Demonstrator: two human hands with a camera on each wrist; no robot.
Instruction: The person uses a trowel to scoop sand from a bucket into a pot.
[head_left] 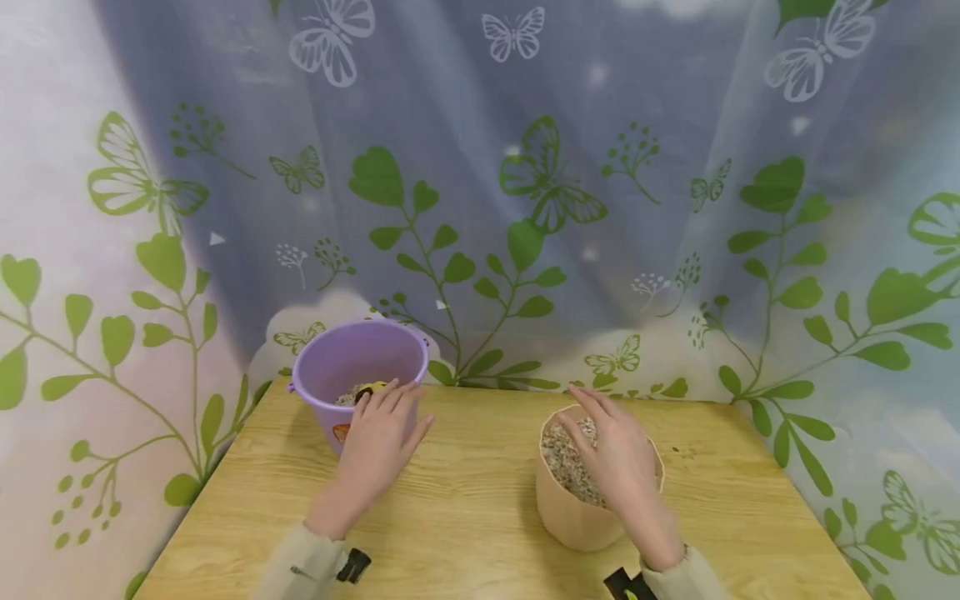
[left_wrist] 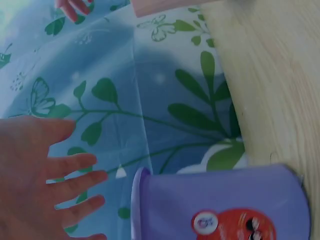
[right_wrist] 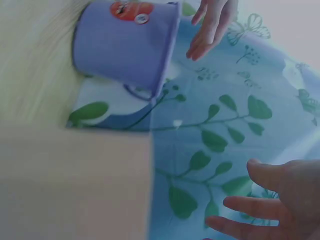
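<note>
My left hand (head_left: 377, 435) hovers over the near rim of a purple bucket (head_left: 318, 390), fingers spread and holding nothing. Inside the bucket lie some pale granules (head_left: 347, 398) and a small yellow-and-black thing (head_left: 371, 389), partly hidden by my fingertips. In the left wrist view a red sticker (left_wrist: 245, 225) shows on the bucket's side. Over a beige pot (head_left: 573, 523) my right hand (head_left: 622, 458) hangs with its fingers extended, gripping nothing. Speckled grey-brown granules (head_left: 566, 458) fill the pot close to its rim; my hand covers part of them.
Both containers stand on a light wooden table (head_left: 465, 500), bucket at the back left, pot on the right. A bare stretch of tabletop lies between them. Behind and beside the table hangs a cloth (head_left: 465, 108) printed with butterflies and green leaves.
</note>
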